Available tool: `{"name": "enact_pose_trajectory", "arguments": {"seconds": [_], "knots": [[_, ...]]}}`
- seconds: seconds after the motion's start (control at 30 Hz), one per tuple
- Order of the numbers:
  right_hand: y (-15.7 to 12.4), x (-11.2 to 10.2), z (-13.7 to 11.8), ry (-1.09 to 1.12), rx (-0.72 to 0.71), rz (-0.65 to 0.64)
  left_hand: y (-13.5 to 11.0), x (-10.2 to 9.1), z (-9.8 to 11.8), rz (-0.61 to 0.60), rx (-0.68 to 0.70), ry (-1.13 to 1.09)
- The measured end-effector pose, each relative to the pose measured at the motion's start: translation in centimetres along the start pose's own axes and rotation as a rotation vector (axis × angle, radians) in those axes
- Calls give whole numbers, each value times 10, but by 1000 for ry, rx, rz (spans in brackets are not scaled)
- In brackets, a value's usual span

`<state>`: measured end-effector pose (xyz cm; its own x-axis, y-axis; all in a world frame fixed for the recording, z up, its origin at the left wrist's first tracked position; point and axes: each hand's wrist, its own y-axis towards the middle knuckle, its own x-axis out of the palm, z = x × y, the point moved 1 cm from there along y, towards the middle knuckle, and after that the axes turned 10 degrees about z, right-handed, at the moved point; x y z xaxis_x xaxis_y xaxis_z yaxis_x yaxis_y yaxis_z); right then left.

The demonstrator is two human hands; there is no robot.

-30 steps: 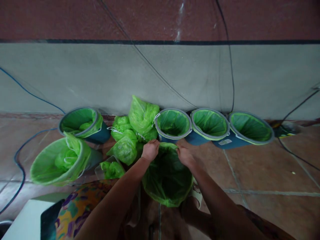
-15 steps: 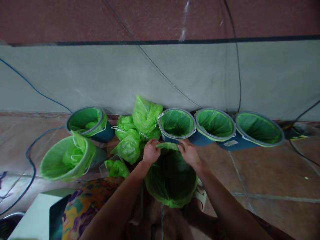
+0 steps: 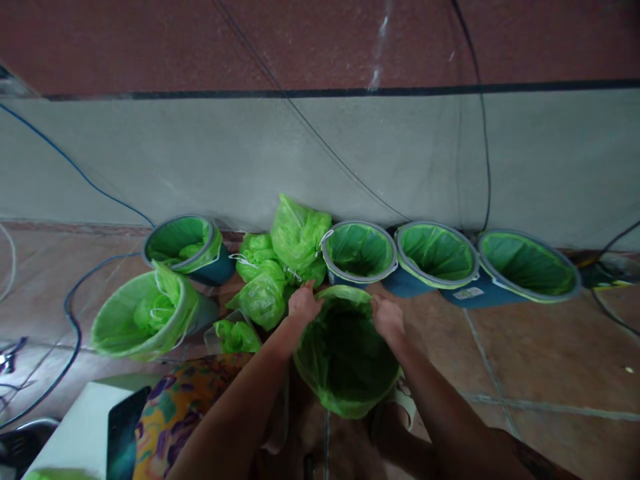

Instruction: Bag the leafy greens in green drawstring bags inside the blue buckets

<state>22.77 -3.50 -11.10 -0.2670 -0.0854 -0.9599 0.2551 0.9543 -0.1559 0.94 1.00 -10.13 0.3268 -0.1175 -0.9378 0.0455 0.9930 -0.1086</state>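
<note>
A green plastic bag (image 3: 345,397) hangs wide-mouthed between my legs, draped as a round liner; whatever bin is under it is hidden. My left hand (image 3: 304,303) is closed on the far left of its rim. On the right, my right hand (image 3: 387,317) grips the same rim, fingers curled over the edge. The bag's inside is dark. Just beyond it stands a blue bucket (image 3: 361,277) with a grey rim and a green liner. Crumpled green bags (image 3: 300,237) are piled to the left of that bucket.
Two more lined blue buckets, a middle one (image 3: 437,253) and a far-right one (image 3: 530,267), stand along the wall (image 3: 200,153). At left are a lined blue bucket (image 3: 210,267) and a pale bin (image 3: 200,307). A blue cable (image 3: 73,313) crosses the tiled floor.
My right hand has moved right along the bag's rim, and the hands are now farther apart. The bag's mouth is rounder at the far side. The view has shifted slightly.
</note>
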Motion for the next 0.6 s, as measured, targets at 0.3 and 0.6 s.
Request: {"name": "enact_pose_trajectory", "arguments": {"seconds": [0.3,0.6], "knots": [[-63,7,26,126,383,188,1,5,-1,51,91,-157],[16,-21,5,242,50,241,18,4,42,73,235,7]]}}
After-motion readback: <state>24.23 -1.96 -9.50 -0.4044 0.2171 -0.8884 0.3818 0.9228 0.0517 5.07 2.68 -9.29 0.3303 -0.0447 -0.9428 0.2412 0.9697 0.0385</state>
